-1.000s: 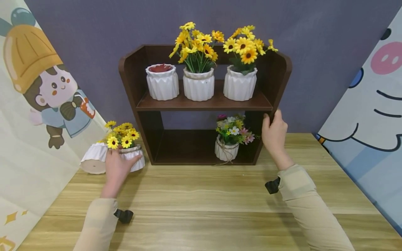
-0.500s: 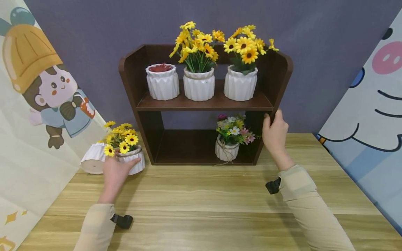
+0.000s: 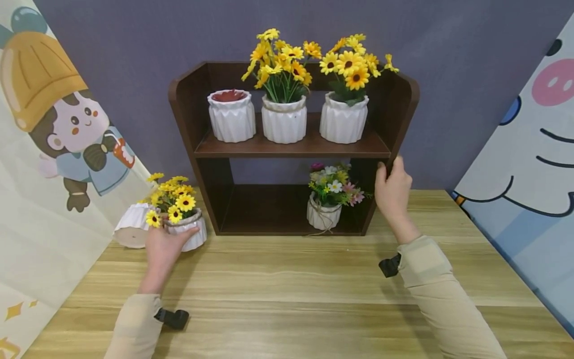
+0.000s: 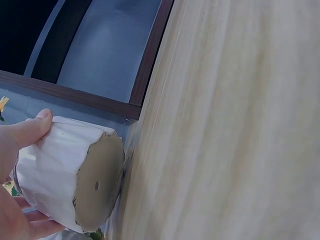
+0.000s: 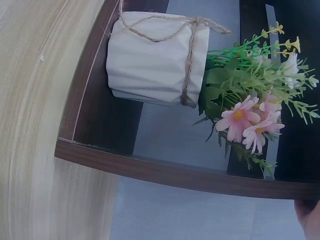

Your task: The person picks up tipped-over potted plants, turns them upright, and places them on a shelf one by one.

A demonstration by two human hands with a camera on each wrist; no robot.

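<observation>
My left hand (image 3: 162, 252) grips a white potted plant (image 3: 190, 234) with yellow daisy-like flowers, left of the dark brown shelf (image 3: 291, 152). In the left wrist view the thumb lies on one side of this flowerpot (image 4: 57, 170) and the fingers on the other; its base with a small hole shows, so it is tilted. Behind the hand, another white pot (image 3: 133, 227) lies on its side, partly hidden. At the shelf's right side panel my right hand (image 3: 392, 192) holds the edge; in the right wrist view only a bit of the hand (image 5: 311, 217) shows.
Standing on the upper shelf are a white pot with a reddish inside (image 3: 232, 117) and two pots of yellow flowers (image 3: 284, 119) (image 3: 343, 119). A mixed-flower pot (image 3: 324, 212) tied with twine stands at the lower right. Wood-grain table (image 3: 287, 299) spreads in front.
The left hand has drawn slightly left and toward me, tilting the yellow-flower pot so that its blooms lean left and forward. The right hand stays on the shelf.
</observation>
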